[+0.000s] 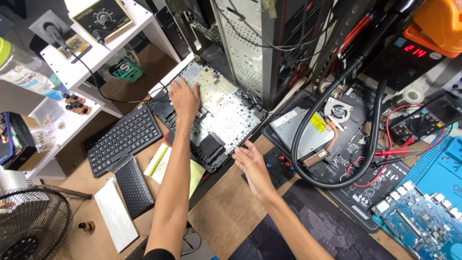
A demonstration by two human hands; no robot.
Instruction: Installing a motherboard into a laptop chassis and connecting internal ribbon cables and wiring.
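Bright, even indoor light falls from above across a cluttered repair bench, with soft, short shadows under the arms. Pale glare sits on the open laptop chassis [219, 108]. The wide lens bends shelves and edges outward near the borders. The right hand [252, 166] is slightly blurred; the centre looks sharp.

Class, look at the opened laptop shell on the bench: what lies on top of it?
The left hand rests flat on the laptop shell, covering part of its silver metal plate. The right hand hovers open beside the shell's near edge. Whatever is beneath the palm is hidden.
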